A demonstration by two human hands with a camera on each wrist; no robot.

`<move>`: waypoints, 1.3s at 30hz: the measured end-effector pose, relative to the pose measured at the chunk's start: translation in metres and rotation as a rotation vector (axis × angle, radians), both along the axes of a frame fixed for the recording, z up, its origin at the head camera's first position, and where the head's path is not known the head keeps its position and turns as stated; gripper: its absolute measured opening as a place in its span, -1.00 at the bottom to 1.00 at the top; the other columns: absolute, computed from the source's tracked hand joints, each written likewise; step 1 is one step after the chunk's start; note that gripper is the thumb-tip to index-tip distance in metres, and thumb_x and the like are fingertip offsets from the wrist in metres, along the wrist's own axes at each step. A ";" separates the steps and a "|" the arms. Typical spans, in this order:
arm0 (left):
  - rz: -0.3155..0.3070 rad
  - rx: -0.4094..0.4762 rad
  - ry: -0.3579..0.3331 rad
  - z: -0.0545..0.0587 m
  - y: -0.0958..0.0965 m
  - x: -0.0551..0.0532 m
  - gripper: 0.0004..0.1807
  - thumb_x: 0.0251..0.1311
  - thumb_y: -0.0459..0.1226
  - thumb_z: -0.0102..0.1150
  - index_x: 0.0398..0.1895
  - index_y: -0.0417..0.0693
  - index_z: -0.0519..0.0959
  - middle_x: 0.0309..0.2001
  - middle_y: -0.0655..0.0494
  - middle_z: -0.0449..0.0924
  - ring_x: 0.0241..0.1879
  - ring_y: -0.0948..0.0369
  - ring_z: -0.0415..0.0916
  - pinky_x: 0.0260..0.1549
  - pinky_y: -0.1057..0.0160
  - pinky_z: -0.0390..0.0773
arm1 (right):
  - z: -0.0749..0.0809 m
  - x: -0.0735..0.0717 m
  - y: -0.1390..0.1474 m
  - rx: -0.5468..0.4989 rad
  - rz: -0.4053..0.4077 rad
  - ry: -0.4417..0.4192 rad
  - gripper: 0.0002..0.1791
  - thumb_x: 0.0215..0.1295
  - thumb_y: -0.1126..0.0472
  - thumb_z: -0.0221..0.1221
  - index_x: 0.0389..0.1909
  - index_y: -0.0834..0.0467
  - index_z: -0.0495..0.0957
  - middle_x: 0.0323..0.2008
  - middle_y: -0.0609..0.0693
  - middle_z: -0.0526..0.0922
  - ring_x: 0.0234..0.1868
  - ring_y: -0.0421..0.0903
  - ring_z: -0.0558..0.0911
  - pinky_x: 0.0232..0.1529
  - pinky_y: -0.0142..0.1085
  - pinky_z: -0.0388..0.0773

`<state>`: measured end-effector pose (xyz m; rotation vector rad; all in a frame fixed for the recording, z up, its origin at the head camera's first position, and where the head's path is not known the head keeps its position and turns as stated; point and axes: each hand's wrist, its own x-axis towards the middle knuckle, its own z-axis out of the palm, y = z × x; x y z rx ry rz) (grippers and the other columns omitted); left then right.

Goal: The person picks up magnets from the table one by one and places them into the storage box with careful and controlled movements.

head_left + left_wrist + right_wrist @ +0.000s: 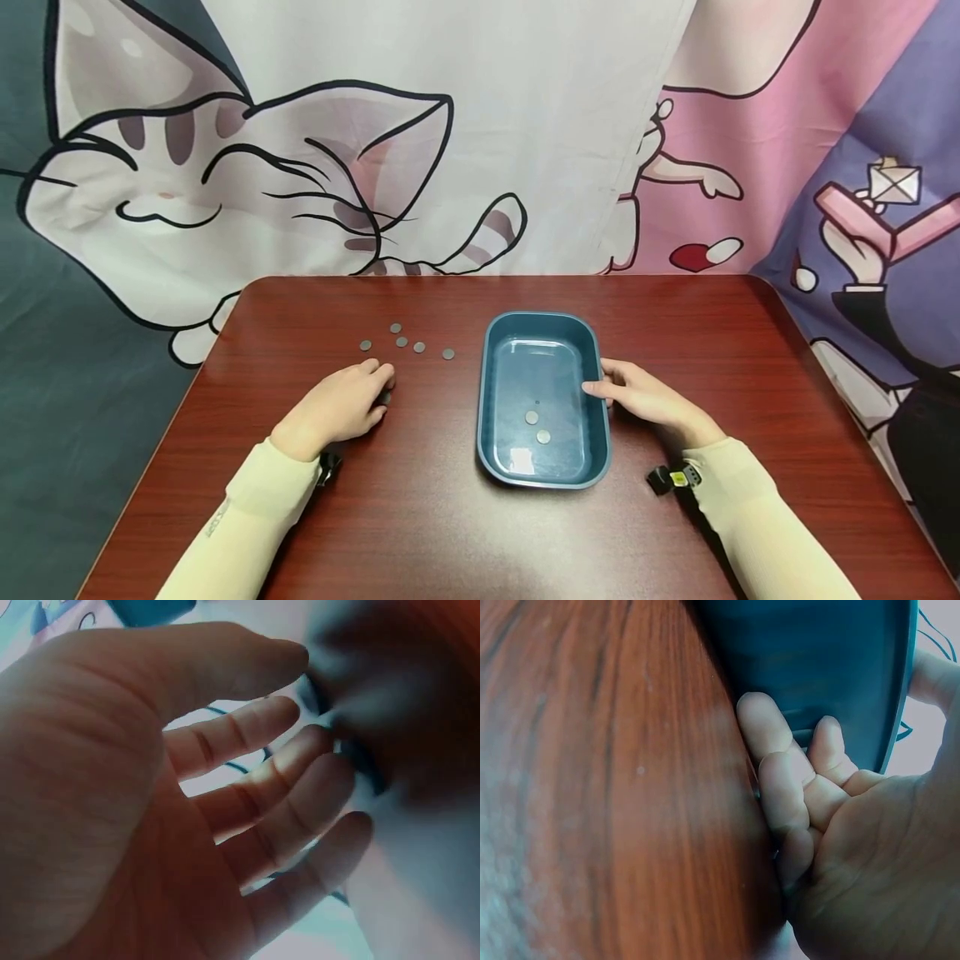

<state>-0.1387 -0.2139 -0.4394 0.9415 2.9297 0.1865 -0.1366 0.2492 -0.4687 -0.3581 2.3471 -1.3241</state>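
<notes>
A blue rectangular tray (491,400) stands on the table, with two coins (543,437) lying inside it near its front end. My right hand (648,396) grips the tray's right side, its thumb over the rim and its bent fingers (780,787) against the outer wall. To the left, my left hand (341,407) is low over the table with fingers loosely bent. A dark coin (385,397) shows between its thumb and fingers. In the left wrist view, two blurred dark discs (361,765) are just beyond the fingertips, and the thumb and fingers stand apart.
Several coins (419,347) lie scattered on the reddish-brown wooden table (420,517) beyond my left hand, left of the tray. A curtain with cartoon cats (525,150) hangs behind the table. A black object (926,450) stands beyond the right edge.
</notes>
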 end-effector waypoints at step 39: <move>-0.456 0.075 0.264 0.038 0.106 0.025 -0.78 0.09 -0.24 0.29 -0.23 0.00 0.47 -0.36 0.20 0.37 -0.43 0.20 0.36 -0.30 0.20 0.49 | -0.002 0.000 0.001 -0.008 -0.007 -0.008 -0.72 0.49 0.05 0.19 -0.08 0.22 0.52 -0.49 0.05 0.48 -0.40 -0.14 0.54 -0.29 -0.30 0.46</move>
